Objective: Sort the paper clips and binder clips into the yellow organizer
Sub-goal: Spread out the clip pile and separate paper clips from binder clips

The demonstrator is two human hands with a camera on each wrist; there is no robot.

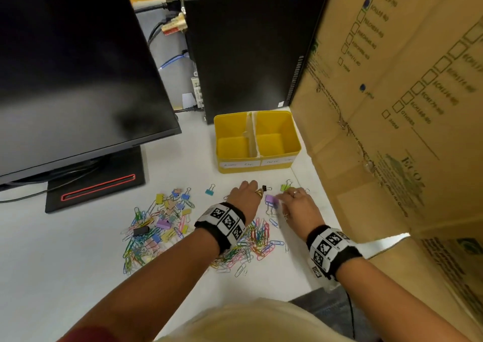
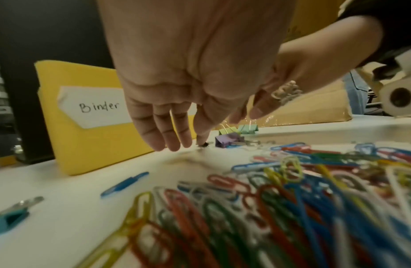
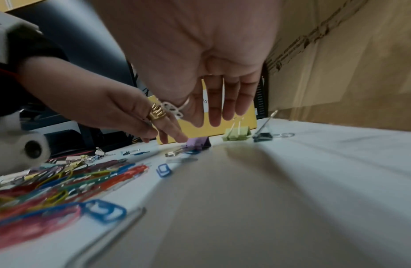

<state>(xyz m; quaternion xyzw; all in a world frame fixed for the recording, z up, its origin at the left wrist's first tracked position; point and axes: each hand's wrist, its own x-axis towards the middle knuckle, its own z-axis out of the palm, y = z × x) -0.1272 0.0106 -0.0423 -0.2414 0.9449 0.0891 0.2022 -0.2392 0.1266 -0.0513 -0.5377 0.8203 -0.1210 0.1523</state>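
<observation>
The yellow organizer [image 1: 296, 145] stands at the back of the desk with two empty compartments; the left label reads "Binder" [image 2: 99, 107]. My left hand [image 1: 250, 186] reaches forward with straight fingers, and its index tip touches a small black binder clip [image 2: 204, 144] on the desk. My right hand [image 1: 285, 198] hovers beside it, fingers straight, holding nothing. A purple binder clip [image 1: 270, 199] lies between the two hands. A green binder clip [image 1: 285, 187] sits just beyond the right fingers. Colored paper clips [image 1: 257, 239] are heaped under my left wrist.
A second heap of mixed paper and binder clips [image 1: 159, 224] lies to the left, with a teal binder clip [image 1: 210, 191] apart from it. The monitor base [image 1: 96, 182] and a black computer case [image 1: 251, 43] stand behind. A tall cardboard box [image 1: 392, 106] walls off the right side.
</observation>
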